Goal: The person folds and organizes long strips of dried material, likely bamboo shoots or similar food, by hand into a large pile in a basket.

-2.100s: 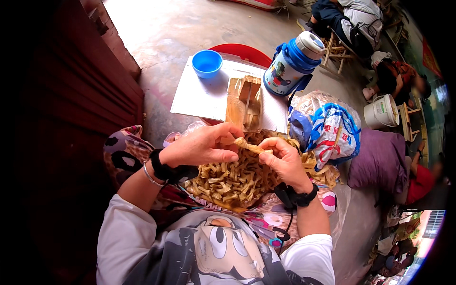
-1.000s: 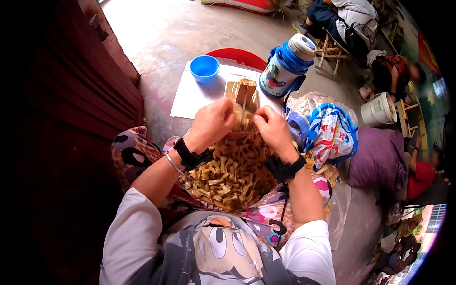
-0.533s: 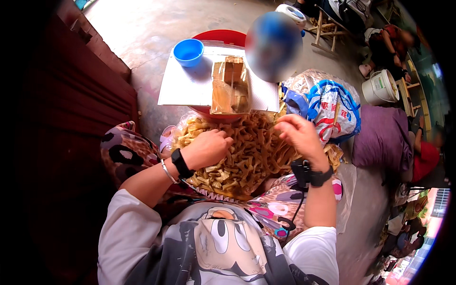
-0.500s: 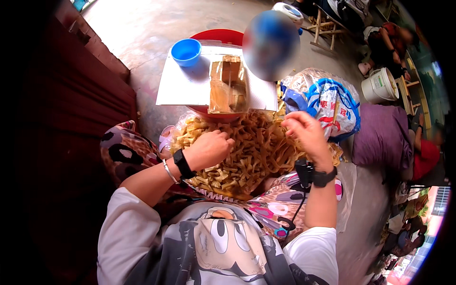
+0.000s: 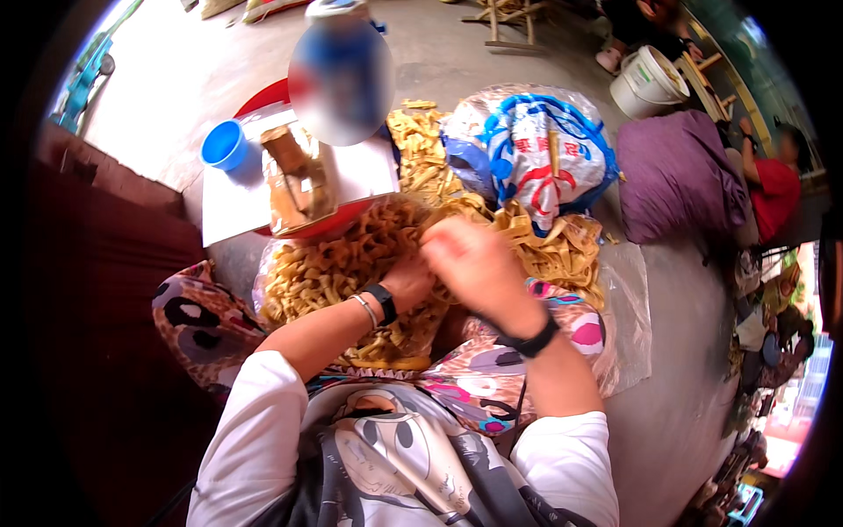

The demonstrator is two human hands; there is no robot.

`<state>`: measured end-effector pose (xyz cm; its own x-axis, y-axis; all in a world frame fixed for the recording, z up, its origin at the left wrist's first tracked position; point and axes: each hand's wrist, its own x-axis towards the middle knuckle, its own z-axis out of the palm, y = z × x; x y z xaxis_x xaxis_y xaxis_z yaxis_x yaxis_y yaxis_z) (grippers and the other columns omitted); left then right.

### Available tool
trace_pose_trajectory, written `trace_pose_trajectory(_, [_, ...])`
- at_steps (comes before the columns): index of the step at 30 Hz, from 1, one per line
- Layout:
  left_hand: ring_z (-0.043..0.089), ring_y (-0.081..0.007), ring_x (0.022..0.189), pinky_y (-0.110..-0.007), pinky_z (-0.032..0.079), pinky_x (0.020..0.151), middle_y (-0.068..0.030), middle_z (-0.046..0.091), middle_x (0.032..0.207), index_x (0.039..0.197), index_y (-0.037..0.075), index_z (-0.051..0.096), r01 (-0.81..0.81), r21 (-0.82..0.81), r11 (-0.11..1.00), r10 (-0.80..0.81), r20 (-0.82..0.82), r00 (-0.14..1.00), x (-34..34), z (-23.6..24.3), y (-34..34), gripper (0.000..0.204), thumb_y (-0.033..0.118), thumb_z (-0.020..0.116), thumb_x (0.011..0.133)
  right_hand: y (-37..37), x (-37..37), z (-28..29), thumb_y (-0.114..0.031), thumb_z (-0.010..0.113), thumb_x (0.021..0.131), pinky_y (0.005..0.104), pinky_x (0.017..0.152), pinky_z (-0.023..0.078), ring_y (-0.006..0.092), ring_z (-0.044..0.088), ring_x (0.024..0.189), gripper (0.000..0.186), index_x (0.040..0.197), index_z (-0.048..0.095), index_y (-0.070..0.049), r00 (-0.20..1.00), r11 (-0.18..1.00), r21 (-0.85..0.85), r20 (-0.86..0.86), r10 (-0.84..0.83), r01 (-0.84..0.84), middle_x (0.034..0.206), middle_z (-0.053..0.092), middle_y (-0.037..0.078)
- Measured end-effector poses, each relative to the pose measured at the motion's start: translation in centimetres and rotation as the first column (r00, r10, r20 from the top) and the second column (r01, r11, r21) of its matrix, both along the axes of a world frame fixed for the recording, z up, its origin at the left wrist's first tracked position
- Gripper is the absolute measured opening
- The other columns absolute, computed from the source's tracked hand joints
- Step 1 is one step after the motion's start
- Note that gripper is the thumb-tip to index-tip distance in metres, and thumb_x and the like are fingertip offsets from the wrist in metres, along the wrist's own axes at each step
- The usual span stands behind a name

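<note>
Grey concrete flooring stretched away at right toward a plump purple cloth bundle. The right hand, well apart from the left hand a moment ago, now crossed close in front of it, so the work had gathered at 1 spot, at the right side of the heap of yellow-brown twisted strips over the lap. Loose, flat yellowish strips lay just right of the hands. Blur left the right fingers looking half-curled; whether they held anything I couldn't tell. The left fingers were partly hidden, their hold unclear too. At far left, a white flat board edged the heap; a white-and-blue plastic bag hemmed the far right. More room lay near, above the patterned trousers.
</note>
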<state>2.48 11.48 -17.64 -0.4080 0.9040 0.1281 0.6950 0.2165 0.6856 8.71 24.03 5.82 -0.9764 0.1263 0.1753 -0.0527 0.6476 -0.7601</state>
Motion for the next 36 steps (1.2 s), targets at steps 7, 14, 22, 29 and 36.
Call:
trace_pose_trajectory(7, [0.051,-0.0235,0.106,-0.037,0.041,0.094,-0.0122,0.053,0.111,0.104,0.004,0.055,0.165,0.21,0.964,-0.224,0.3,0.927,-1.9,11.7,-0.7,0.029,0.019,0.061,0.079,-1.4,1.9,-1.6,-0.015,0.062,0.08,0.038,0.07,0.05,0.0296,0.061,0.08,0.014,0.09,0.061,-0.005,0.934,0.944,0.187,-0.187,0.305,-0.271,0.084,0.06,0.012])
trace_pose_trajectory(14, [0.06,-0.0315,0.077,-0.036,0.049,0.072,-0.0155,0.059,0.085,0.099,0.003,0.052,0.051,0.258,0.965,-0.099,0.178,0.979,-2.2,23.9,0.4,0.016,0.004,0.049,0.084,4.0,2.0,2.3,0.001,0.049,0.085,0.0276,0.083,0.048,0.0177,0.06,0.102,0.035,0.12,0.052,0.001,0.994,0.849,-0.52,0.0,0.106,-0.091,0.111,0.061,0.009])
trace_pose_trajectory(22, [0.058,-0.0267,0.066,-0.034,0.046,0.062,-0.0134,0.055,0.073,0.107,0.004,0.05,-0.039,0.141,0.989,0.022,0.121,0.992,-2.7,27.6,-5.0,0.03,0.012,0.065,0.082,6.2,2.4,4.4,-0.011,0.056,0.089,0.0223,0.058,0.046,0.0108,0.054,0.06,0.013,0.097,0.061,-0.002,0.986,0.488,-0.871,0.027,0.166,-0.058,0.066,0.056,0.001])
trace_pose_trajectory(29, [0.052,-0.032,0.1,-0.039,0.044,0.088,-0.0165,0.053,0.106,0.112,0.0,0.048,-0.134,0.392,0.91,0.235,-0.221,0.947,-0.9,25.6,-8.1,0.043,0.011,0.068,0.076,2.8,0.0,4.1,-0.017,0.053,0.093,0.0283,0.076,0.056,0.0187,0.063,0.087,0.022,0.108,0.052,0.0,0.919,-0.03,-0.981,-0.188,0.347,-0.189,0.091,0.059,0.008])
trace_pose_trajectory(36, [0.059,-0.0118,0.085,-0.026,0.048,0.071,-0.0079,0.06,0.097,0.119,0.003,0.043,-0.379,0.079,0.922,0.287,0.517,0.807,0.0,23.8,-8.6,0.033,0.009,0.057,0.09,1.0,-2.6,4.2,-0.008,0.048,0.094,0.0317,0.083,0.055,0.0223,0.061,0.098,0.016,0.108,0.052,-0.001,0.977,-0.001,-0.978,-0.209,0.043,-0.209,0.099,0.059,0.009])
